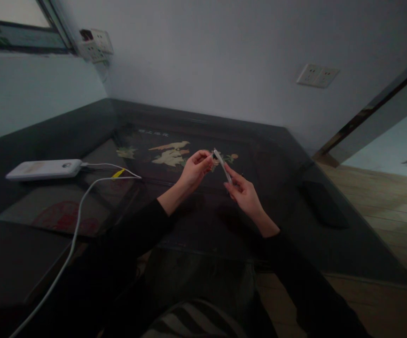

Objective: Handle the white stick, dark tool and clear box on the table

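My right hand is closed around the lower end of a slim, light-grey stick-like thing, which slants up and to the left. Its exact kind is too small and dim to make out. Close to its upper end, my left hand is closed in a pinch, thumb against fingers. Whatever those fingertips hold is too small to name. Both hands are above the dark glossy table, over its inlaid picture of birds and flowers.
A white power bank lies at the left, with a white cable running from it toward the lower left edge. A dark flat object rests on the right side. Wall sockets are on the wall behind the table.
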{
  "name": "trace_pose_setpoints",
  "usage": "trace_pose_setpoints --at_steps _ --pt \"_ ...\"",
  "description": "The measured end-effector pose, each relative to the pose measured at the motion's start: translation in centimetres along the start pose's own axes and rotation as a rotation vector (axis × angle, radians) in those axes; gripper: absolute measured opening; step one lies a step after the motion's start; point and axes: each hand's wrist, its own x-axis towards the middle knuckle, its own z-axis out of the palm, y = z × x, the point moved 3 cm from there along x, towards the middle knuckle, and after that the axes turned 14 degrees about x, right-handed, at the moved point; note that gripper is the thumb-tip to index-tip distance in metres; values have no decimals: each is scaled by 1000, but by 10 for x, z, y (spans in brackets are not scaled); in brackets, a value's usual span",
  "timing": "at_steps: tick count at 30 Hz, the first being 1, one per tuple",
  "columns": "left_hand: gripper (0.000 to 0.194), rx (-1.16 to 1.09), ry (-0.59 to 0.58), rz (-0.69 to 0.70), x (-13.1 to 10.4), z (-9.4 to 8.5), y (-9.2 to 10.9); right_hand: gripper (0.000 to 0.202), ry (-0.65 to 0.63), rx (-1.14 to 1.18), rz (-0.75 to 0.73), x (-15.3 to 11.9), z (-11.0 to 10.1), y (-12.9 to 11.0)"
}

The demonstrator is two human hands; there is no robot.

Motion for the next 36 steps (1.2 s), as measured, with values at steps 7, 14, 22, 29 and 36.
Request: trace_pose_setpoints --at_steps 7,14,22,29,36 --pt "33 1 36 -11 0 0 1 59 -69 79 29 -1 3 0" --pt "30 9 34 -11 -1 0 0 58 -5 42 28 2 0 1" --pt "25 56 45 -49 -1 2 1 58 50 -86 -17 4 -5 -1" --pt "34 6 15 -20 -1 1 1 57 31 -152 -67 2 -3 -8" --pt "33 21 37 17 -1 1 2 57 -43 -57 -14 -1 2 -4"
